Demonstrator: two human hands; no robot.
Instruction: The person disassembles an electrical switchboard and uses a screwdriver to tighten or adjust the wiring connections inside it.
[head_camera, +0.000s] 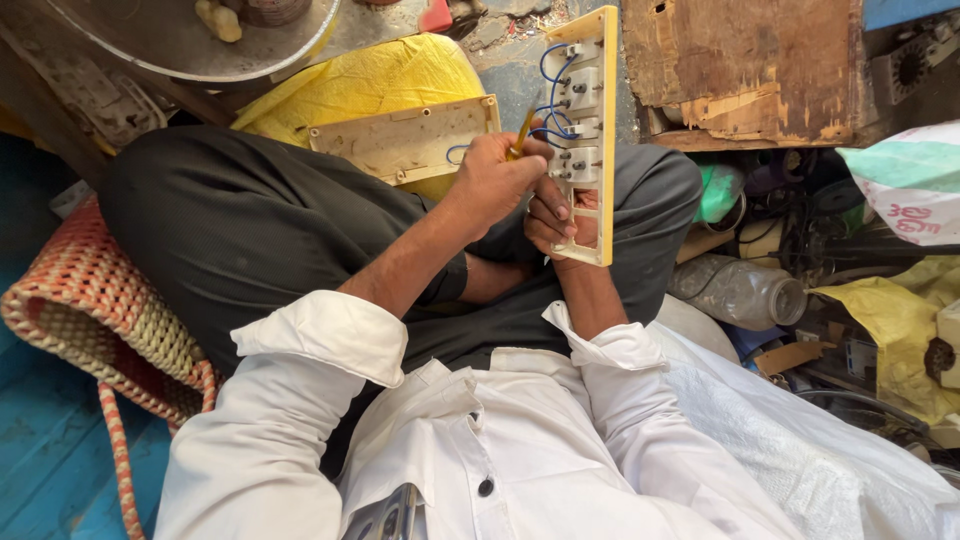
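Fingers of the left hand (497, 178) curled tight around a yellow-handled screwdriver (524, 130), tip at the socket modules. Right hand (552, 222) grips the yellow switchboard frame (606, 150) from below, fingers hooked through an open slot at its near end. Frame rests upright over the lap, back side up. Four white socket modules (583, 125) seated and linked by blue wires (549, 95); near slots unfilled. Back cover (405, 140) lies off, just beside, against a yellow bag (385, 75). Judged partway: wiring in, cover not yet refitted.
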